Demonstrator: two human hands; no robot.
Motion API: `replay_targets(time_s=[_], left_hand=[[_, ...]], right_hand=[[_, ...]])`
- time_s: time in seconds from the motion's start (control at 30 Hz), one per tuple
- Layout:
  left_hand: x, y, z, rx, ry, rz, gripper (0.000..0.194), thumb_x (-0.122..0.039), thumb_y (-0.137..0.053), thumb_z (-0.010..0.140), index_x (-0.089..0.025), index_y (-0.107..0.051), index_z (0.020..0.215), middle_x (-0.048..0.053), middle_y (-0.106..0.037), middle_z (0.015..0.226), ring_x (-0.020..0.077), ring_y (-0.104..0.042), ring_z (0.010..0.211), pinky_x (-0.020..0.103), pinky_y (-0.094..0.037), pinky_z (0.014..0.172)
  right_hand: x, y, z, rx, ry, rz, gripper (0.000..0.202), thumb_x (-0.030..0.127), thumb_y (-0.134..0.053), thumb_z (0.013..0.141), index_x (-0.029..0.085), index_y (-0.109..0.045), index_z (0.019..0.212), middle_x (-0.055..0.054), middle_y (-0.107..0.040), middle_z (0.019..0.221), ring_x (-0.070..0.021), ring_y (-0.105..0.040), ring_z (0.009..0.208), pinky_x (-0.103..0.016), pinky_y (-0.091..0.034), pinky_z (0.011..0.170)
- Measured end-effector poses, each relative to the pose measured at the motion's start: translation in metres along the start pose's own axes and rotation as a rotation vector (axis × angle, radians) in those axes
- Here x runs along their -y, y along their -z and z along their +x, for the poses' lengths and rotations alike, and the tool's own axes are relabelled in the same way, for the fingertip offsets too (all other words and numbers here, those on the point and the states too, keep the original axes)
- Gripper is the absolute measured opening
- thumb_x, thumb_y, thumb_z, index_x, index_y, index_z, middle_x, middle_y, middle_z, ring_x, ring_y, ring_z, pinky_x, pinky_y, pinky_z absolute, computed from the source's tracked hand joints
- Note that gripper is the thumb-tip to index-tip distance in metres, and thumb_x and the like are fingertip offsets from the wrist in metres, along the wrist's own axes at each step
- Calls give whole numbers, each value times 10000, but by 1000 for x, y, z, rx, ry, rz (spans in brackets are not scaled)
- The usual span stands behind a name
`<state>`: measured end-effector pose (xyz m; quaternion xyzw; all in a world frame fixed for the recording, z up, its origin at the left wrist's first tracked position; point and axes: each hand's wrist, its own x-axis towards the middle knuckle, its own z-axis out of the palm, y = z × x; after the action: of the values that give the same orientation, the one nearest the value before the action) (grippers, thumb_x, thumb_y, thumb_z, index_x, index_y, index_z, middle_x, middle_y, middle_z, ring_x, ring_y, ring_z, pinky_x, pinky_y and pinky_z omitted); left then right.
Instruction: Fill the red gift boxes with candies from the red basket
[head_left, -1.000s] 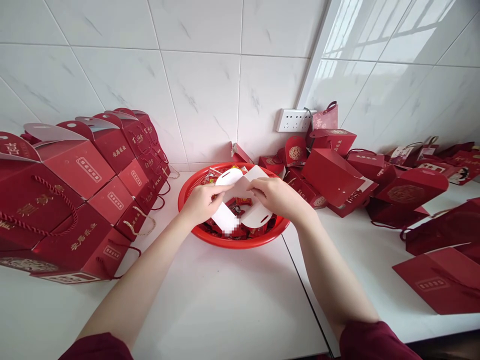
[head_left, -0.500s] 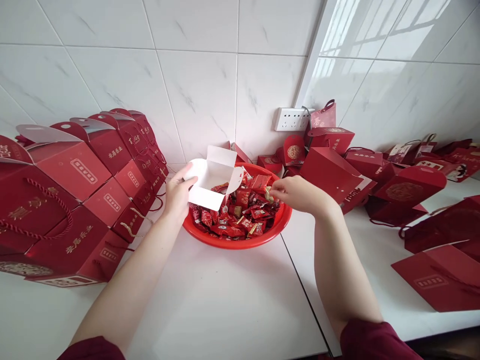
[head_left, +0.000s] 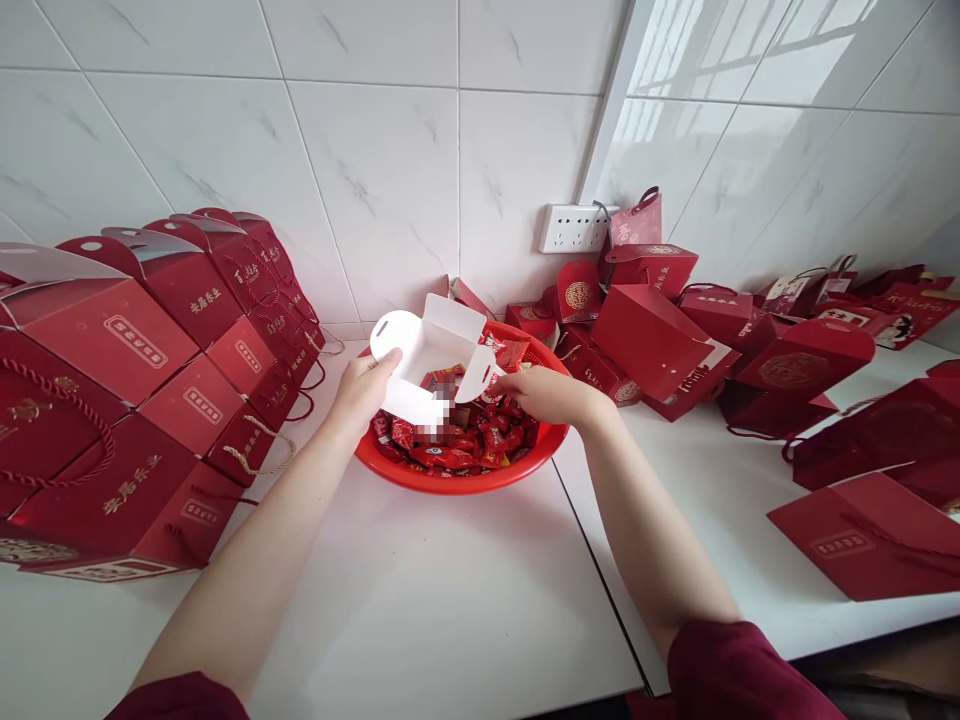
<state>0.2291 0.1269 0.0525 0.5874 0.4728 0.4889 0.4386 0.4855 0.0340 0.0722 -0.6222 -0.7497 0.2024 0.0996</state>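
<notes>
My left hand (head_left: pixel 367 388) grips a small open box (head_left: pixel 452 338) by its left side, thumb on the white inner face. The box is tilted over a round red plastic basket (head_left: pixel 469 485), its flaps spread and some red-wrapped sweets (head_left: pixel 444 382) inside. Many more wrapped sweets (head_left: pixel 491 440) fill the basket below. Close against the box's right flap is my right hand (head_left: pixel 544 393), over the right part of the basket. Its fingers are drawn together, and what they hold cannot be made out. A blurred patch hides part of the box's front edge.
Red gift boxes (head_left: pixel 180 390) with rope handles stand stacked at the left. More red boxes (head_left: pixel 652 335) lie jumbled to the right, with another box (head_left: pixel 862 535) near the right edge. A power strip (head_left: pixel 574 230) is on the tiled wall; a dark seam crosses the white tabletop (head_left: pixel 420 600).
My right hand has moved left from the basket's right side to the box's right flap. The box stays in my left hand over the basket. The whole view has shifted slightly.
</notes>
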Motion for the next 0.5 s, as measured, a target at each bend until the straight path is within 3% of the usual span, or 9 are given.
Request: replay_targets(time_s=[0.23,0.37,0.5], left_hand=[[-7,2,1,-100,-22,-257,271,-359,-807,594,-137,-655,628,-38,-521,506,86,-446,440,212,-324,426],[-13,0,1,-159,-53,-428,244,-298,-811,544,-130,-706,685,-26,-591,548,107,-516,494,224,-405,491],[-16,-1,0,-168,-74,-475,236,-260,-798,540,-126,-715,716,-33,-578,551,111,-536,524,233,-441,537]], right_hand=[[12,15,-16,-265,-8,-12,345,126,-425,959,232,-711,1119,-35,-738,1149,-204,-666,1005,-269,-463,796],[13,24,-26,-225,-139,-148,343,171,-381,997,208,-695,1131,-72,-748,1030,-228,-673,895,-295,-448,707],[14,23,-18,-83,-247,-323,377,133,-328,997,138,-688,1112,-155,-722,1092,-271,-667,971,-325,-454,735]])
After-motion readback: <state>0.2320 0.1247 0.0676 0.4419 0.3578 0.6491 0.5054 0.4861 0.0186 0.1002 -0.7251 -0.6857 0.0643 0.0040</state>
